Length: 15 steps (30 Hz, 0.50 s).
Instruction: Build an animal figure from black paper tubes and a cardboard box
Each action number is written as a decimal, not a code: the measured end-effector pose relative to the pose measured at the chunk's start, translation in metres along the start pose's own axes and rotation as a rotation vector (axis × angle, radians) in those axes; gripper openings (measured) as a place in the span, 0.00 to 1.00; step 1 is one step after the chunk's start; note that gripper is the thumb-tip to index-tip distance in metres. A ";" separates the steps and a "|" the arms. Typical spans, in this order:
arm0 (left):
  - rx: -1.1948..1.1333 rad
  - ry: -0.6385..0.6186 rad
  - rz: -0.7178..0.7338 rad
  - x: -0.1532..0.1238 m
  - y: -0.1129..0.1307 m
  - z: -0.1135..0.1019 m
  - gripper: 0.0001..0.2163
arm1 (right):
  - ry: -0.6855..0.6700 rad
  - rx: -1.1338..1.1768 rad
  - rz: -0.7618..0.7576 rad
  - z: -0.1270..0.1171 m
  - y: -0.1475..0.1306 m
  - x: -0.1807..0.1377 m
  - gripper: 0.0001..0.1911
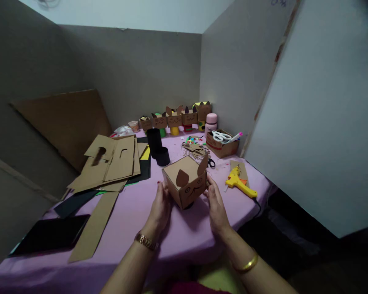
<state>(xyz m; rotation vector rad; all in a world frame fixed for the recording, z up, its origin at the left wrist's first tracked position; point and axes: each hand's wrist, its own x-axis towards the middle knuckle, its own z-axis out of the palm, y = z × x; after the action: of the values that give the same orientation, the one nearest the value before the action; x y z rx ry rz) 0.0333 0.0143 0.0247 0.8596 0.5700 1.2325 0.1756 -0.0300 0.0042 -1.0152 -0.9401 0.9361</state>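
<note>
A cardboard box made into an animal head [180, 166] is near the table's front edge, with two brown ears and a face drawn in dark lines. My left hand [160, 210] holds its left side, and my right hand [215, 204] holds its right side with the fingers partly behind it. Something dark shows beneath the box, mostly hidden. Just beyond the box are two black paper tubes [154, 143], one tall and one short. To the right of my right hand lies a yellow hot glue gun [241, 183] on a cardboard piece.
Several finished animal figures [174, 119] line the back. At the right stand a pink bottle [211, 122] and a box [220, 148] with white scissors. Cardboard scraps [196, 151] lie mid-table. Cut cardboard [119, 159] and a dark tablet-like slab [50, 234] are at the left.
</note>
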 end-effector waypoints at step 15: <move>0.077 0.003 0.037 -0.009 0.007 -0.007 0.23 | 0.067 -0.412 -0.312 0.023 -0.005 -0.016 0.64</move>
<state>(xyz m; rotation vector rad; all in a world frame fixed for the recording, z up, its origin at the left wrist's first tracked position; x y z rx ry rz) 0.0215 0.0076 0.0257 0.9370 0.6098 1.2520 0.1502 -0.0406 0.0116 -1.1923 -1.2226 0.4530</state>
